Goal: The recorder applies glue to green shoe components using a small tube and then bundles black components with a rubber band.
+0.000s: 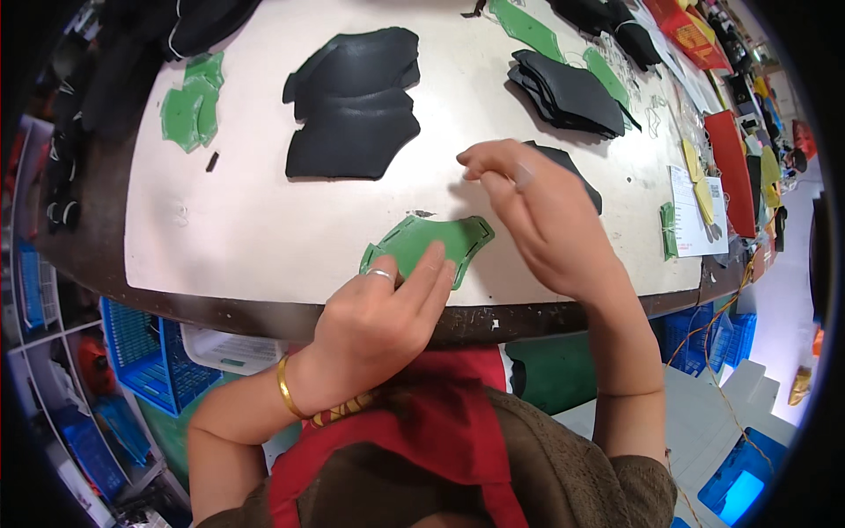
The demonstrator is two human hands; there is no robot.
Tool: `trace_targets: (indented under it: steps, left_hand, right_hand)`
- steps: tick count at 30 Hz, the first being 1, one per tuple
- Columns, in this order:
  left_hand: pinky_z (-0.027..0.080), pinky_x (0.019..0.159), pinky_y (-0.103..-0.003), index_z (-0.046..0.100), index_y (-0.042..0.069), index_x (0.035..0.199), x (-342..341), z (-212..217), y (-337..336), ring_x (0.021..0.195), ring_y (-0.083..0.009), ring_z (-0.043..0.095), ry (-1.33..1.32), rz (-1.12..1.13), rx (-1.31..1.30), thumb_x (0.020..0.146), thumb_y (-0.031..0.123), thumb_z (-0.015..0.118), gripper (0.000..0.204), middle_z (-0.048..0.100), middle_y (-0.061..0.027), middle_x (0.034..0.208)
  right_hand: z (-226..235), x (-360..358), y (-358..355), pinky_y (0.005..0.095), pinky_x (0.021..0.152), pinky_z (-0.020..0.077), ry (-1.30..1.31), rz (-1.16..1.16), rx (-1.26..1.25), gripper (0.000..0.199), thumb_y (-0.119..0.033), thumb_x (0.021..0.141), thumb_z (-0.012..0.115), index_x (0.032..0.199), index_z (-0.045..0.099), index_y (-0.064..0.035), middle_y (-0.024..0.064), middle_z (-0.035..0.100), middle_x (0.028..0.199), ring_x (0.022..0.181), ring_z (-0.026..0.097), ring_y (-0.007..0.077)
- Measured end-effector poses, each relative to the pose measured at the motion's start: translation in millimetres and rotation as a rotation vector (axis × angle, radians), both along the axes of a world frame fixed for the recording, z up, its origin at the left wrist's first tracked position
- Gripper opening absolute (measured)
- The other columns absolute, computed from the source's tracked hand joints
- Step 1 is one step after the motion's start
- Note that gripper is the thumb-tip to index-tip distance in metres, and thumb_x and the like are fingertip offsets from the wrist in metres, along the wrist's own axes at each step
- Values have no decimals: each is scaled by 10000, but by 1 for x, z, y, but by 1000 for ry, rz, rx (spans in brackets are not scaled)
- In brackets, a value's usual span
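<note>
Near the table's front edge lies a green, see-through template (409,240) with a curved upper edge and dark slots at its right end. My left hand (378,312) rests on it, fingers stretched out and pressing from above; the hand covers its lower left part. To the right, my right hand (537,211) is raised over the table, thumb and fingers bent together. Whatever its fingertips hold, if anything, is too small or hidden to make out. Behind that hand a black cut piece (576,176) lies partly covered.
Black cut pieces (352,141) lie overlapping at the far middle, with another black stack (568,92) to their right. Green templates (189,106) lie far left. Papers (700,211) and a red box (735,172) are at the right. Blue baskets (150,352) stand below the table's edge.
</note>
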State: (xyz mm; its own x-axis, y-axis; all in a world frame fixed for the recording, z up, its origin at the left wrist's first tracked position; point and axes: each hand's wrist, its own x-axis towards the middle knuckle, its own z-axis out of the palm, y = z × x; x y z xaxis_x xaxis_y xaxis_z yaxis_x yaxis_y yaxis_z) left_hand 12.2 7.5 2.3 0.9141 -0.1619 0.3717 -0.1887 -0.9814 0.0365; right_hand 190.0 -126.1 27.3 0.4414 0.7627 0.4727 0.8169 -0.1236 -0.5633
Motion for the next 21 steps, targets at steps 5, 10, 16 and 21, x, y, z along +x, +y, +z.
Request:
trace_targets:
  steps: [5, 10, 16, 21]
  left_hand:
    - [499, 533, -278, 763, 76, 1027, -4, -5, 9, 675, -187, 586, -56, -18, -103, 794, 131, 734, 241, 745, -48, 1136]
    - [584, 761, -378, 712, 48, 1152, 26, -1, 65, 886, -284, 687, -265, -115, -200, 779, 69, 766, 377, 724, -88, 1117]
    - [577, 828, -390, 695, 18, 1176, 35, 6, 124, 926, -306, 688, -57, 27, -77, 765, 30, 780, 420, 725, -106, 1096]
    - [572, 761, -353, 733, 32, 1092, 40, 4, 149, 850, -287, 693, 11, -26, -345, 769, 18, 779, 327, 742, -111, 938]
  right_hand:
    - [8, -15, 1, 445, 759, 553, 28, -42, -567, 190, -264, 916, 694, 981, 685, -86, 96, 712, 887, 849, 689, 334]
    - [16, 25, -56, 283, 699, 536, 522, -237, -191, 153, -164, 899, 784, 941, 746, -22, 34, 705, 844, 779, 663, 116]
    - [7, 60, -106, 252, 729, 498, 298, -574, -116, 212, -178, 955, 720, 1022, 742, 22, 42, 728, 857, 810, 634, 78]
    - [9, 42, -82, 219, 730, 481, 195, -538, -91, 171, -148, 1011, 665, 1043, 719, 11, 9, 691, 863, 789, 588, 58]
